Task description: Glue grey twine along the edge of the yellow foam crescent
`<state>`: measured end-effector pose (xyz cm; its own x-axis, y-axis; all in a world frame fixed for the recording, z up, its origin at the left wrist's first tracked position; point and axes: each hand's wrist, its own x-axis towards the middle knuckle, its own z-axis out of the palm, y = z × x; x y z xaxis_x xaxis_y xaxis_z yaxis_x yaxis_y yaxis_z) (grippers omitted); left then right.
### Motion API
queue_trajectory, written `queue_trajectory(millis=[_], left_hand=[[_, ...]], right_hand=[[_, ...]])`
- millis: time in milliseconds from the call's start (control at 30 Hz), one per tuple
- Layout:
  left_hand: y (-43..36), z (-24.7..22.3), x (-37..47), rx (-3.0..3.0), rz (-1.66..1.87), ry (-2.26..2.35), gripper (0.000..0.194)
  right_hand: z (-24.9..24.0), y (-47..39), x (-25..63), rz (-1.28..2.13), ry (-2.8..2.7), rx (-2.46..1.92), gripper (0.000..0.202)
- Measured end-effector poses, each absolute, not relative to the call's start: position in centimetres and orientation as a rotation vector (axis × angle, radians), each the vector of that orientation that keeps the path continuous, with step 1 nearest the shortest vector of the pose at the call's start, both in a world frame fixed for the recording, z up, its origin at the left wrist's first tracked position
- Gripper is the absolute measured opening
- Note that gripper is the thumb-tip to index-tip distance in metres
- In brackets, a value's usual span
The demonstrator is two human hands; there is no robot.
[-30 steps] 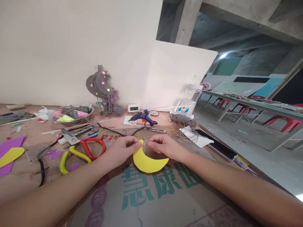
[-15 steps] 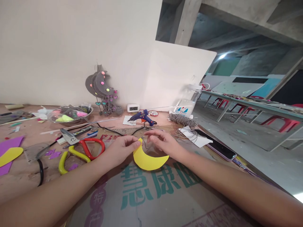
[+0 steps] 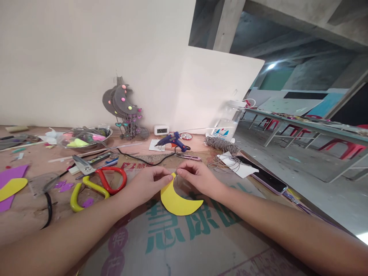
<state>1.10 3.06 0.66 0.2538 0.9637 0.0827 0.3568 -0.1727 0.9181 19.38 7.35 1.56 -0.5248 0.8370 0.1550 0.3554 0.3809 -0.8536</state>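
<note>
A yellow crescent moon cutout [image 3: 178, 204] hangs by its upper tip from my left hand [image 3: 153, 182], whose thumb and fingers pinch it. Close beside that tip, my right hand [image 3: 198, 177] pinches a thin grey string [image 3: 176, 180], which runs along the cutout's inner edge near the top. Both hands are nearly touching each other above the printed cardboard sheet [image 3: 184, 249]. Exactly how the string meets the tip is partly hidden by the fingers.
Scissors with red and yellow handles [image 3: 112, 180] lie left, a blue glue gun [image 3: 174, 142] behind my hands. Grey yarn [image 3: 221, 145] and a phone [image 3: 266, 176] lie right. Grey moon ornaments [image 3: 122, 103] hang at the white panel. A bowl [image 3: 107, 134] stands back left.
My right hand has closed from loosely spread fingers to a pinch on the string near the tip. The yellow moon has lowered slightly in view.
</note>
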Motion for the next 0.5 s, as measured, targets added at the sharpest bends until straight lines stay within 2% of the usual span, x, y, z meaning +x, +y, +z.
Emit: queue_trajectory(millis=[300, 500], left_hand=[[3.31, 0.37, 1.10, 1.601, 0.926, 1.278, 0.031], [3.29, 0.65, 1.17, 1.482, 0.932, 1.269, 0.033]], right_hand=[[1.56, 7.58, 19.52, 1.050, -2.055, -0.992, 0.026], [1.58, 7.90, 19.81, 1.061, -2.084, -0.963, 0.032]])
